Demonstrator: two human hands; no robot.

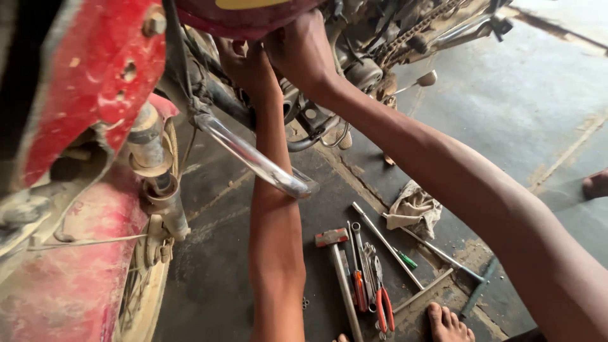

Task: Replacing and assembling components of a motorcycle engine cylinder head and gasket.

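A red motorcycle [95, 76] fills the left and top of the head view, its engine [354, 63] at top centre. My left hand [244, 60] reaches up under the red tank, fingers curled against the engine area; what it holds is hidden. My right hand [301, 47] is pressed beside it on the engine under the tank, fingers tucked out of sight. A chrome crash bar [253, 158] crosses in front of my left forearm.
On the concrete floor lie a hammer [339, 266], red-handled pliers [383, 304], several spanners and screwdrivers [367, 259], and a dirty rag [415, 209]. My bare foot [446, 323] is at the bottom. Another person's foot [595, 183] shows at the right edge. The front wheel [145, 285] stands at lower left.
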